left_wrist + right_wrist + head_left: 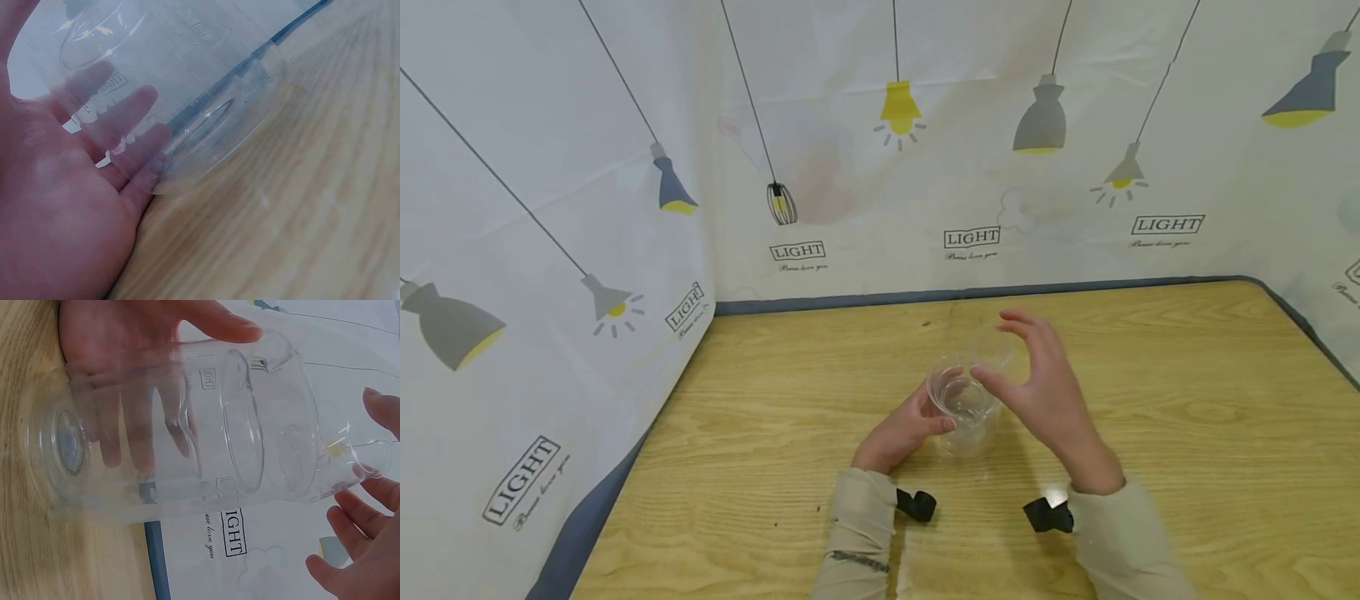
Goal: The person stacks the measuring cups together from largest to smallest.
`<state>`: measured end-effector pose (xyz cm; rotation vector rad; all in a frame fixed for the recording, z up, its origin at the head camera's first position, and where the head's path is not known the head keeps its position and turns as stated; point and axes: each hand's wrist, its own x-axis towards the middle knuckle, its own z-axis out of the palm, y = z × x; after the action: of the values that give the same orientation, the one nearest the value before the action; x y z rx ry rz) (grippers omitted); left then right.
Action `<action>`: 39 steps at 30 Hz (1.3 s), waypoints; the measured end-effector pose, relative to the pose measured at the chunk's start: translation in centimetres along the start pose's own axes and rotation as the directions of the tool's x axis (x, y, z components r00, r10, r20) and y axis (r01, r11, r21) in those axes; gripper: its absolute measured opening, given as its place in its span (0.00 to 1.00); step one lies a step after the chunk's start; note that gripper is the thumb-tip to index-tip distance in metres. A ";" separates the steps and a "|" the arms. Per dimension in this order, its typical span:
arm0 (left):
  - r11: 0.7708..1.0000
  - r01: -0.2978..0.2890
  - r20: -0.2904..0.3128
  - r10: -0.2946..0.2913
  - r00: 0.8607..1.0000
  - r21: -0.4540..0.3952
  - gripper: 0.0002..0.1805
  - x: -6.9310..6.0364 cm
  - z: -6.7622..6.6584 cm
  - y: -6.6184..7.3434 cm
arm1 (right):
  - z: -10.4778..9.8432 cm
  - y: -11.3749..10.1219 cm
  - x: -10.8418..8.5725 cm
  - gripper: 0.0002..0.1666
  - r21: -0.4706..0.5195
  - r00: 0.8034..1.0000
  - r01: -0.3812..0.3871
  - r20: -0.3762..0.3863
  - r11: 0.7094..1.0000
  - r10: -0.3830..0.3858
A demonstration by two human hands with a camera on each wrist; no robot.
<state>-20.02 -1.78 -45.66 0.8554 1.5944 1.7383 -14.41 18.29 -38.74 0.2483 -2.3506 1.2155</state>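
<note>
A large clear beaker [968,440] stands upright on the table. My left hand [897,435] holds it from the left side, thumb near the rim and fingers spread behind the wall, as the right wrist view shows. Inside this beaker the rim of another clear beaker [245,434] shows. My right hand [1051,398] grips a smaller clear beaker [334,465] between thumb and fingers at the large beaker's mouth. The small beaker's base overlaps the large rim; how deep it sits is hard to tell through the clear walls. Only the large beaker [206,75] appears with my left hand in the left wrist view.
The wood-grain table [760,433] extends around both hands. A white cloth [865,183] printed with lamps and the word LIGHT hangs behind and to the left, with a dark blue edge [850,300] along the table. Black straps [917,505] are at both wrists.
</note>
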 end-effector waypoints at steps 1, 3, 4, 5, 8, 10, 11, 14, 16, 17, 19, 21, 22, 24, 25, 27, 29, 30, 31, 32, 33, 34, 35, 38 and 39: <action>1.000 0.000 -0.002 0.000 1.000 0.001 0.38 0.0 0.0 0.0 | 0.1 0.0 0.0 0.35 -0.003 1.000 0.001 0.002 1.000 -0.001; 1.000 0.002 -0.009 -0.002 1.000 0.003 0.37 0.0 0.0 0.1 | 0.3 -0.1 0.0 0.35 -0.008 1.000 0.010 0.004 1.000 -0.010; 1.000 0.004 -0.014 -0.004 1.000 0.005 0.36 0.0 0.0 0.0 | 0.4 -0.1 -0.1 0.35 -0.011 1.000 0.016 0.005 1.000 -0.016; 1.000 0.008 -0.022 -0.008 1.000 0.007 0.36 0.0 0.0 0.0 | 0.6 -0.1 -0.1 0.35 -0.012 1.000 0.022 0.006 1.000 -0.021; 1.000 0.013 -0.027 -0.013 1.000 -0.004 0.36 0.0 0.0 -0.2 | 0.8 -0.1 -0.1 0.35 -0.019 0.999 0.040 0.011 0.999 -0.039; 1.000 0.013 -0.027 -0.013 1.000 -0.021 0.37 0.0 -0.1 -0.4 | 1.0 -0.1 -0.1 0.35 -0.022 0.999 0.051 0.013 0.998 -0.051; 0.999 0.016 -0.031 -0.017 0.999 -0.028 0.38 0.1 -0.2 -0.6 | 1.0 -0.1 -0.1 0.35 -0.024 0.998 0.057 0.016 0.998 -0.056; 0.999 0.026 -0.042 -0.028 0.999 -0.045 0.40 0.2 -0.5 -1.4 | 1.2 -0.1 -0.2 0.35 -0.030 0.998 0.063 0.028 0.998 -0.063; 0.998 0.040 -0.058 -0.042 0.997 -0.044 0.41 0.3 -0.6 -1.9 | 1.4 -0.1 -0.2 0.35 -0.030 0.998 0.057 0.040 0.998 -0.056; 0.998 0.046 -0.063 -0.049 0.997 -0.042 0.41 0.4 -0.7 -2.1 | 1.5 0.0 -0.2 0.35 -0.031 0.997 0.055 0.047 0.998 -0.053; 0.998 0.048 -0.066 -0.051 0.997 -0.042 0.42 0.4 -0.7 -2.3 | 1.6 0.1 -0.2 0.35 -0.037 0.997 0.045 0.063 0.998 -0.043; 0.998 0.049 -0.064 -0.052 0.997 -0.043 0.42 0.4 -0.7 -2.3 | 1.8 0.1 -0.2 0.35 -0.046 0.996 0.040 0.076 0.998 -0.036; 0.998 0.050 -0.060 -0.052 0.997 -0.043 0.42 0.4 -0.7 -2.3 | 1.8 0.2 -0.2 0.35 -0.052 0.996 0.040 0.084 0.998 -0.035; 0.998 0.050 -0.047 -0.053 0.998 -0.045 0.42 0.4 -0.7 -2.1 | 1.9 0.2 -0.3 0.34 -0.065 0.995 0.040 0.095 0.997 -0.034; 0.998 0.050 -0.041 -0.052 0.998 -0.045 0.41 0.3 -0.6 -1.9 | 2.0 0.2 -0.2 0.34 -0.070 0.994 0.043 0.100 0.997 -0.036; 0.998 0.048 -0.027 -0.049 0.998 -0.046 0.40 0.3 -0.5 -1.5 | 2.1 0.2 -0.3 0.34 -0.077 0.994 0.043 0.104 0.996 -0.035; 0.998 0.036 -0.015 -0.037 0.999 -0.045 0.39 0.2 -0.3 -1.0 | 2.2 0.3 -0.3 0.34 -0.082 0.993 0.041 0.112 0.996 -0.032; 0.999 0.029 -0.014 -0.029 0.999 -0.046 0.39 0.1 -0.2 -0.8 | 2.3 0.4 -0.4 0.34 -0.084 0.993 0.038 0.116 0.996 -0.028; 0.998 0.025 -0.017 -0.026 1.000 -0.050 0.38 0.1 -0.1 -0.6 | 2.3 0.5 -0.4 0.34 -0.085 0.992 0.037 0.122 0.996 -0.026; 0.998 0.020 -0.017 -0.021 1.000 -0.055 0.38 0.1 -0.1 -0.5 | 2.4 0.6 -0.5 0.34 -0.085 0.991 0.034 0.129 0.996 -0.023; 0.998 0.013 -0.022 -0.015 1.000 -0.055 0.38 0.1 -0.1 -0.8 | 2.5 0.7 -0.6 0.34 -0.089 0.990 0.034 0.136 0.995 -0.022; 0.999 0.013 -0.028 -0.015 1.000 -0.053 0.37 0.2 -0.2 -1.0 | 2.6 0.8 -0.6 0.34 -0.094 0.989 0.034 0.144 0.995 -0.020; 0.999 0.012 -0.031 -0.014 0.999 -0.051 0.37 0.2 -0.2 -1.1 | 2.7 0.9 -0.6 0.34 -0.097 0.988 0.036 0.150 0.995 -0.021; 0.999 0.013 -0.031 -0.014 0.999 -0.037 0.37 0.2 -0.3 -1.2 | 2.8 1.0 -0.7 0.33 -0.108 0.986 0.034 0.164 0.994 -0.016; 0.999 0.014 -0.027 -0.015 1.000 -0.033 0.37 0.2 -0.3 -1.2 | 2.9 1.0 -0.7 0.33 -0.111 0.985 0.033 0.169 0.993 -0.014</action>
<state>-20.37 -1.77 -46.84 0.8054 1.5816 1.7680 -15.13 16.49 -41.19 0.3522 -2.5438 1.0829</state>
